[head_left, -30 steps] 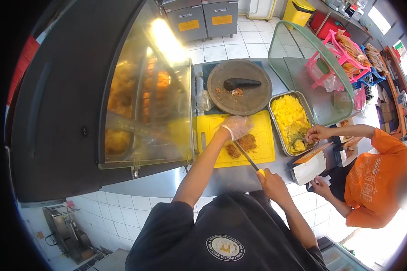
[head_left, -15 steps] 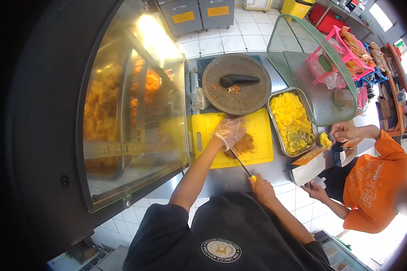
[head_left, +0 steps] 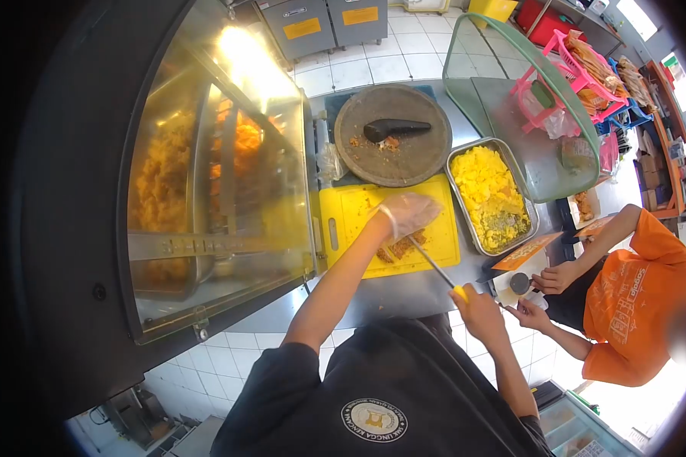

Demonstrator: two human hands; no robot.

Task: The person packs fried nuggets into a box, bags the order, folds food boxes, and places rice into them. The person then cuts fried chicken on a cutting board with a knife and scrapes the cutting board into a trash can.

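My right hand [head_left: 480, 314] grips a knife [head_left: 434, 266] by its yellow handle, the blade slanting up and left onto the yellow cutting board [head_left: 354, 228]. My left hand [head_left: 408, 212], in a clear plastic glove, is over the board just above the blade tip, with its fingers stretched to the right. Below it lies a heap of chopped brown fried food [head_left: 398, 250], partly covered by the hand and blade. Crumbs are scattered around the heap. Behind the board, a round stone mortar [head_left: 351, 164] holds a black pestle [head_left: 396, 129] and some food bits.
Right of the board stands a metal tray [head_left: 534, 221] of yellow food. A person in an orange shirt [head_left: 633, 305] holds a dark scoop [head_left: 520, 284] beside an orange-and-white box [head_left: 526, 251]. A glass display case [head_left: 221, 228] is on the left, a glass guard [head_left: 526, 137] at the back right.
My left hand has shifted right and slightly up. My right hand and knife have moved right. The co-worker's scoop has gone from beside the tray down to the box.
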